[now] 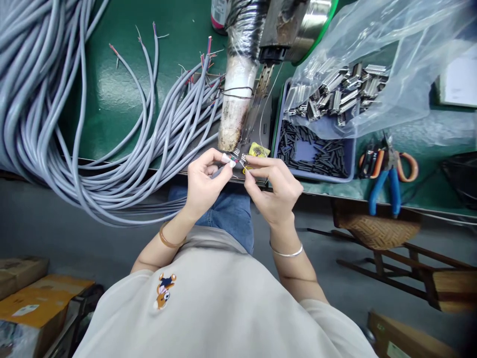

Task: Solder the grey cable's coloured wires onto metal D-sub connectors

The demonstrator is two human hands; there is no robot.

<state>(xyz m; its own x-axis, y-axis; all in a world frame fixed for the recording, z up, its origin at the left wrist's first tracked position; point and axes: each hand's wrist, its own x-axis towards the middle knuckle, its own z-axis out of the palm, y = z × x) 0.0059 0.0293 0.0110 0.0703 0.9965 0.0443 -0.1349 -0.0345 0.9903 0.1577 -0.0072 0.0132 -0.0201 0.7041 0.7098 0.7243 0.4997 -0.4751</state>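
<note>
My left hand point(206, 178) is closed in a pinch on thin coloured wires point(234, 158), with white on its thumb and fingertip. Opposite it, my right hand point(275, 183) pinches a small silver metal connector point(243, 159). The fingertips of both hands almost meet under the tip of a soldering iron point(265, 79) fixed above the table edge. A thin strand of solder wire point(263, 112) hangs down beside the iron. Right by the fingers lies a yellow sponge-like piece point(257, 150). The fingers partly hide how the wires and the connector join.
Grey cables point(175, 129) with stripped ends cover the left side. A blue tray point(350, 171) at the right holds black tubes point(313, 151) and bagged metal connectors point(343, 94). Pliers point(389, 169) lie near the edge. A wrapped tube point(240, 74) stands by the iron.
</note>
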